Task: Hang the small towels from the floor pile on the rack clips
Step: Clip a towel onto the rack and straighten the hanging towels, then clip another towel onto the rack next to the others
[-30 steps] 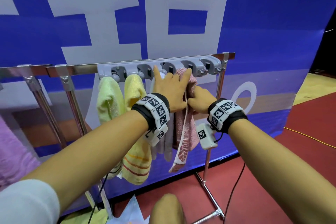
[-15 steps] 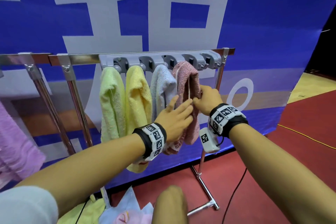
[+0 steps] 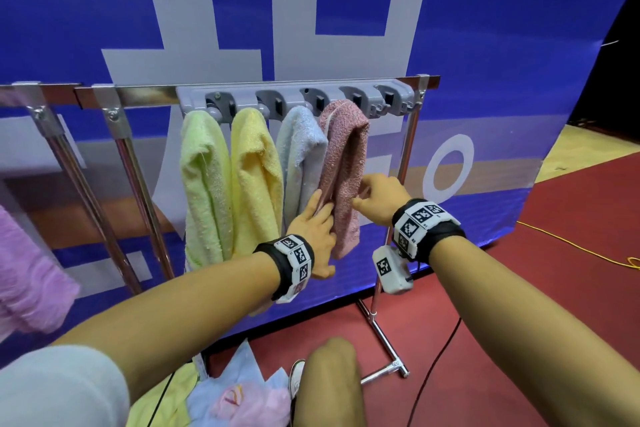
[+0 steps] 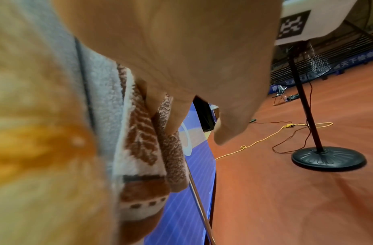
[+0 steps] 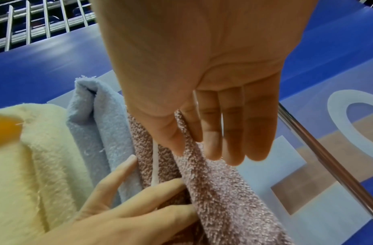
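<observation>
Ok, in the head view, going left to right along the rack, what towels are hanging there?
Purple towel → green towel → yellow towel → blue towel → pink towel.

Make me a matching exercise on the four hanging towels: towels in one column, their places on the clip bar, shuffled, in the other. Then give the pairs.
Towels
1. green towel
2. yellow towel
3. blue towel
4. pink towel

Places
A. second from the left end of the clip bar
B. farthest right of the four, between both hands
C. at the left end
D. third from the left, beside the left hand

Pairs: 1-C, 2-A, 3-D, 4-B. The right hand touches the pink towel's right edge.
</observation>
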`<action>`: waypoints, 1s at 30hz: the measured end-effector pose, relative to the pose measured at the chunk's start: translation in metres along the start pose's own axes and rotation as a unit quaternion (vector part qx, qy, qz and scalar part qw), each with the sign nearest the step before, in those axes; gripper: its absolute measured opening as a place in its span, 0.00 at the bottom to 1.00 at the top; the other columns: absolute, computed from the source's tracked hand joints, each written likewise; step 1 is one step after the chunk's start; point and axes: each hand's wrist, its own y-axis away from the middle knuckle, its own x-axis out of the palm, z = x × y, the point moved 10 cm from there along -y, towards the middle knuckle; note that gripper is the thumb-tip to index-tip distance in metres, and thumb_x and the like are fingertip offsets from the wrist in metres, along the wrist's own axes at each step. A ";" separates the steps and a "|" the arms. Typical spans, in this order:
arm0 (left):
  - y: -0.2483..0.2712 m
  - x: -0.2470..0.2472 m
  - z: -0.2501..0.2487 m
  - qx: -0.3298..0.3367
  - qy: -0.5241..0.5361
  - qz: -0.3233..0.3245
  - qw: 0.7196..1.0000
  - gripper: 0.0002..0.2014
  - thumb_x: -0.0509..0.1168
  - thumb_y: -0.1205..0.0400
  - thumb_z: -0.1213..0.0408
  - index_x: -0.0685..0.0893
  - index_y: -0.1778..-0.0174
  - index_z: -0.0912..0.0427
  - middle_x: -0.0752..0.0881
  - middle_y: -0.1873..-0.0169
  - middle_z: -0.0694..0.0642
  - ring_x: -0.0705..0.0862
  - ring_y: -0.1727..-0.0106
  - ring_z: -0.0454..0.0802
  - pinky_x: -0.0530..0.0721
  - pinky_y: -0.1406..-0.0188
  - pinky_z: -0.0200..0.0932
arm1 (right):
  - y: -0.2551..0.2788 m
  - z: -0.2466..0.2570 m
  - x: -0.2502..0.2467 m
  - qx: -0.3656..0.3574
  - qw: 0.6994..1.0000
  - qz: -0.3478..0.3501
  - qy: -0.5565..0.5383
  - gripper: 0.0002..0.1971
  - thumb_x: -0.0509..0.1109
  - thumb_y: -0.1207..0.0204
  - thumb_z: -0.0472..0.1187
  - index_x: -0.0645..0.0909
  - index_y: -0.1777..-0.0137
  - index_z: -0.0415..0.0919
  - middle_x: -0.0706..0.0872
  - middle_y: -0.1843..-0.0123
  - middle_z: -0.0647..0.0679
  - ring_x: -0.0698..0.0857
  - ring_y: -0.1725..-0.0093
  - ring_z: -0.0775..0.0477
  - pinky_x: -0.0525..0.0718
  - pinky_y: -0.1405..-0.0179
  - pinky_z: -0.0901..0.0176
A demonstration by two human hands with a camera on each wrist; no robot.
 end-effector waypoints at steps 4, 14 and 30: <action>0.014 -0.013 0.003 0.012 0.051 -0.057 0.997 0.35 0.61 0.27 0.41 0.76 0.27 0.57 0.68 0.22 0.65 0.53 0.16 0.64 0.22 0.29 0.74 | 0.009 0.001 0.007 0.005 1.000 0.018 0.024 0.07 0.72 0.27 0.51 0.81 0.59 0.49 0.89 0.54 0.44 0.87 0.52 0.41 0.86 0.51 0.53; 0.084 -0.037 0.025 0.019 0.108 -0.212 0.971 0.29 0.66 0.32 0.41 0.83 0.37 0.52 0.80 0.30 0.64 0.72 0.23 0.64 0.71 0.31 0.72 | 0.059 0.076 0.007 -0.162 0.984 0.019 0.074 0.12 0.70 0.26 0.51 0.84 0.47 0.47 0.89 0.56 0.54 0.87 0.54 0.47 0.86 0.53 0.52; 0.243 0.057 0.085 -0.118 0.138 -0.094 0.979 0.32 0.57 0.26 0.38 0.75 0.27 0.50 0.73 0.24 0.64 0.69 0.22 0.63 0.72 0.30 0.67 | 0.119 0.218 0.112 -0.314 0.940 0.068 0.116 0.33 0.68 0.25 0.56 0.68 0.21 0.46 0.78 0.31 0.46 0.82 0.36 0.39 0.83 0.44 0.46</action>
